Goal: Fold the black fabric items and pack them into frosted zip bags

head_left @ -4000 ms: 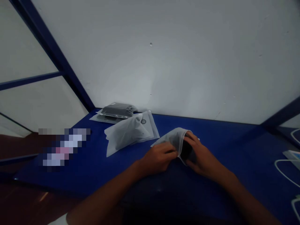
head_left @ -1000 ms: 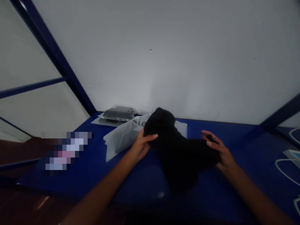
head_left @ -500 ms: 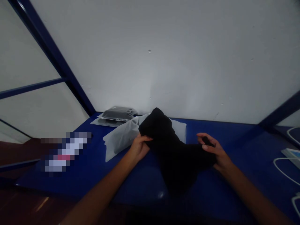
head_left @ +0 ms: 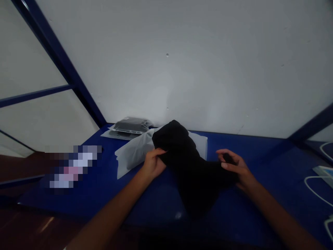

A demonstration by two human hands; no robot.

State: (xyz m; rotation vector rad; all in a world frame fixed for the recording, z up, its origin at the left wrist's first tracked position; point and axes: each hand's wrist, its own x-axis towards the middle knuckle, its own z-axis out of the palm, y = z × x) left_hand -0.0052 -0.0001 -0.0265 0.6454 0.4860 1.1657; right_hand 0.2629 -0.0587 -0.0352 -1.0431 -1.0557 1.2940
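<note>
A black cloth item hangs in folds between my two hands over the blue table. My left hand pinches its left edge between thumb and fingers. On the other side, my right hand grips the right end, the thumb on top and part of the black fabric showing between thumb and fingers. Beneath and behind the cloth lies a frosted white plastic bag, partly covered by it.
Clear packages with dark contents are stacked at the back left of the blue table. A blurred-out item lies at the left. White cables and a light box-like object sit at the right edge. A white wall panel rises behind.
The black cloth's upper left part has shifted slightly left in my left hand. My right hand has moved a little to the left, still gripping the cloth.
</note>
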